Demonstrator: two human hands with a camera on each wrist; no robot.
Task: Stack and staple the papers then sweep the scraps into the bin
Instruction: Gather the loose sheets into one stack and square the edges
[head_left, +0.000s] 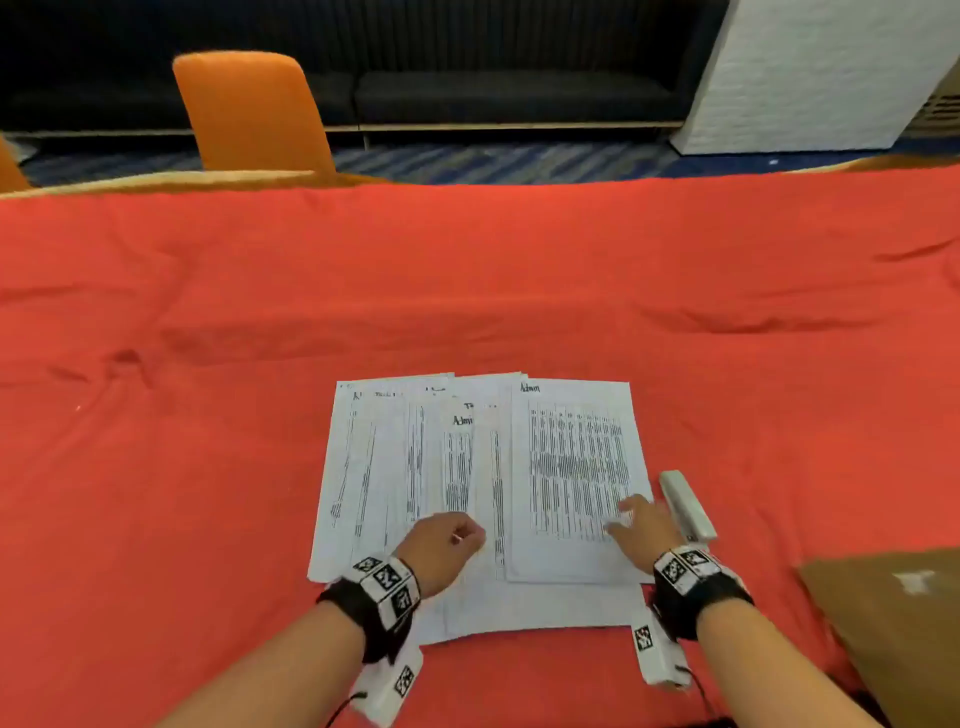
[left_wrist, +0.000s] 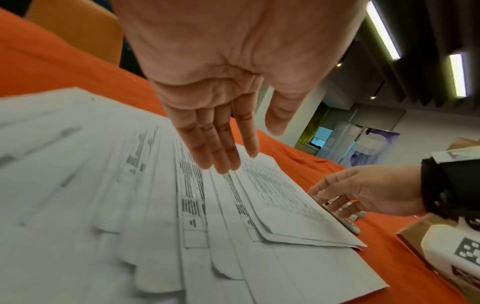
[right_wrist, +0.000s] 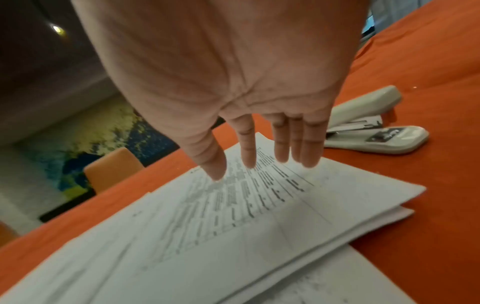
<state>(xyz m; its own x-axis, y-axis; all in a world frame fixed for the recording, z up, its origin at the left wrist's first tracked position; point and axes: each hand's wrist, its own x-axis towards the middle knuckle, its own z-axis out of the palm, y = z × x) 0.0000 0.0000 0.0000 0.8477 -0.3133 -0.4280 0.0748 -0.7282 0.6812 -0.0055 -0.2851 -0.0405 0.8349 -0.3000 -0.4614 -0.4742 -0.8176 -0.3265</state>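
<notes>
Several printed white papers (head_left: 415, 467) lie fanned out and overlapping on the red tablecloth (head_left: 208, 312). My left hand (head_left: 449, 538) hovers over the middle sheets (left_wrist: 194, 205) with straight fingers (left_wrist: 218, 148), holding nothing. My right hand (head_left: 636, 519) reaches over the rightmost sheet (head_left: 571, 467), and its straight fingers (right_wrist: 293, 139) are spread just above the print (right_wrist: 246, 195). A white stapler (head_left: 685, 504) lies on the cloth just right of that sheet, beside my right hand; its jaw end (right_wrist: 384, 137) faces the camera in the right wrist view.
A brown cardboard box (head_left: 893, 623) sits at the near right on the table. An orange chair (head_left: 249, 109) stands behind the far table edge. No scraps show on the cloth.
</notes>
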